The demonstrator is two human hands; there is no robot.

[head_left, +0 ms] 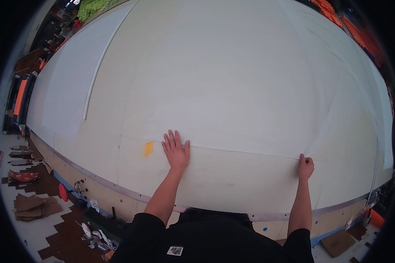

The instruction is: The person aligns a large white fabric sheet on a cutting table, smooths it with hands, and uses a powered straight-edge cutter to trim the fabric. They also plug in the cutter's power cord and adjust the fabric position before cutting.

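The right hand (307, 166) pinches the white sheet's (237, 101) edge; left of this grip, the left hand (176, 154) lies splayed, unclenched, beside a yellow piece (149, 149).

The table (232, 188) runs on past where I can see its far end, and so does the white sheet (224, 79) lying on it. Beyond the table's far left, a green heap (94, 7) is cut off too. Over the table's near right, the curled right hand (307, 167) hides how much sheet it pinches. A black shirt (224, 241) covers part of the table's near rim; below its left, small clutter (98, 239) is too dim to name.
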